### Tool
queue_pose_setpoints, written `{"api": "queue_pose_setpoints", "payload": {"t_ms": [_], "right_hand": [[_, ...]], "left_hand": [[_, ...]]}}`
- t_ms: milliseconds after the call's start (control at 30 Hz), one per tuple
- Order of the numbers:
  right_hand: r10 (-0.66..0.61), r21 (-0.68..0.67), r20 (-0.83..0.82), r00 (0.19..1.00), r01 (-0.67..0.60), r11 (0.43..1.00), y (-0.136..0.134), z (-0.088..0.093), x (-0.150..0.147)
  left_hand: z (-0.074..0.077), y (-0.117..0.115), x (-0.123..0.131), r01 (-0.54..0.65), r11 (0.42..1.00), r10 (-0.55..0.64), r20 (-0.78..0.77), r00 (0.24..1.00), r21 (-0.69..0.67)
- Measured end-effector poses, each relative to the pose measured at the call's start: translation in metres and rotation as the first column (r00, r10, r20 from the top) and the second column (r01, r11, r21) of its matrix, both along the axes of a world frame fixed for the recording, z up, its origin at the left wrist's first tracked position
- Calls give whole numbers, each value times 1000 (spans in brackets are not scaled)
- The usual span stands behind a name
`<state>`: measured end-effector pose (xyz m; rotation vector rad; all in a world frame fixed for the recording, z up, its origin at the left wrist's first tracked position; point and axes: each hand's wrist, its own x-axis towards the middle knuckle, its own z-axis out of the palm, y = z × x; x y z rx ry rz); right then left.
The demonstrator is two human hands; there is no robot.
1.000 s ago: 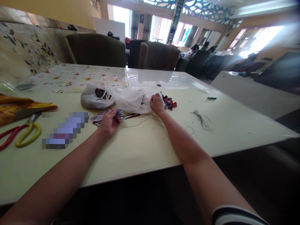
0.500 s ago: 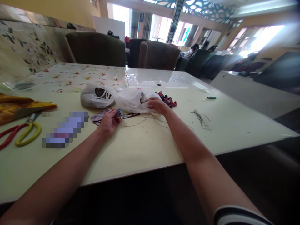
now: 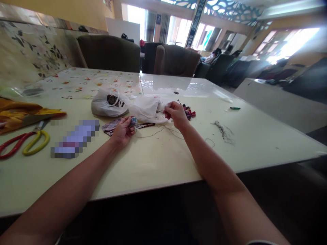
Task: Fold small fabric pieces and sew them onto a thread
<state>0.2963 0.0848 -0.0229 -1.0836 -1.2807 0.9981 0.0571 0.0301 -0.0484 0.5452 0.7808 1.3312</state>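
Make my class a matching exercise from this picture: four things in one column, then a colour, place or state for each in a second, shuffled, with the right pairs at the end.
Column one
1. left hand
2. scissors
3. small green object
4. mustard cloth

Column two
A. on the right part of the table, farther from the person than the dark thread tangle
B. at the left of the picture, beyond the red handle
C. fingers closed on a small piece of patterned cloth
D. one red handle, one yellow

Right pairs: 1-C, 2-D, 3-A, 4-B
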Motion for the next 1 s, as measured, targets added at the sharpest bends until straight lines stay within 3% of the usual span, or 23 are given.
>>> {"api": "queue_pose_setpoints", "payload": {"t_ms": [133,200,433,567,633,833,1000], "right_hand": [[161,118,53,985,-167,979,-30,-2,-29],[181,171,146,973,-204,964,-45,-4,-41],[-12,393,495,869,-211,895,-66,-11,-52],[-71,438,641,764,-288,852,-67,-18,-52],[-51,426,655,754,-312,849,-67,-21,-54],[65,359,504,861,-277,892,-68,-20,-55],[40,396,517,855,-280,875,-68,-19,-53]], "left_hand": [[1,-6,6,41,999,-40,-34,999,23],[1,-9,9,60,998,-58,-53,997,37],[-1,-20,20,134,987,-120,-150,981,90],[-3,-24,23,162,980,-142,-169,975,115],[-4,-25,24,166,979,-145,-174,974,119],[1,-24,23,97,995,-93,-98,991,36],[1,-23,22,100,995,-97,-79,992,28]]}}
